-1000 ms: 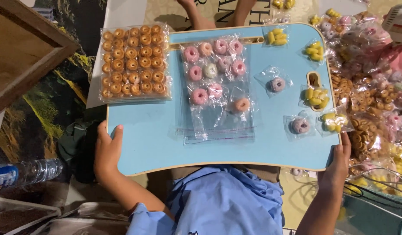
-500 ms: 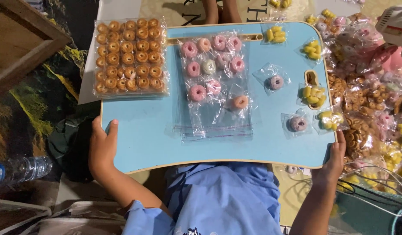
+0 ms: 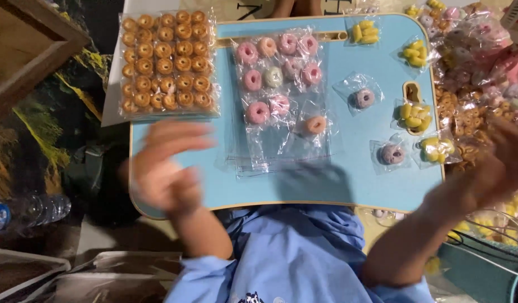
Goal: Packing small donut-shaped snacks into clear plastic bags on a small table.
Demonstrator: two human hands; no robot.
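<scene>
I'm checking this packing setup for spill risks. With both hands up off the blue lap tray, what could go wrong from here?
1. The left hand and right hand are motion-blurred above the blue lap tray; neither grips it, so it may tip.
2. The pack of brown ring biscuits overhangs the tray's left edge and could slide off.
3. The loose small bags of yellow sweets might scatter if swept.
</scene>
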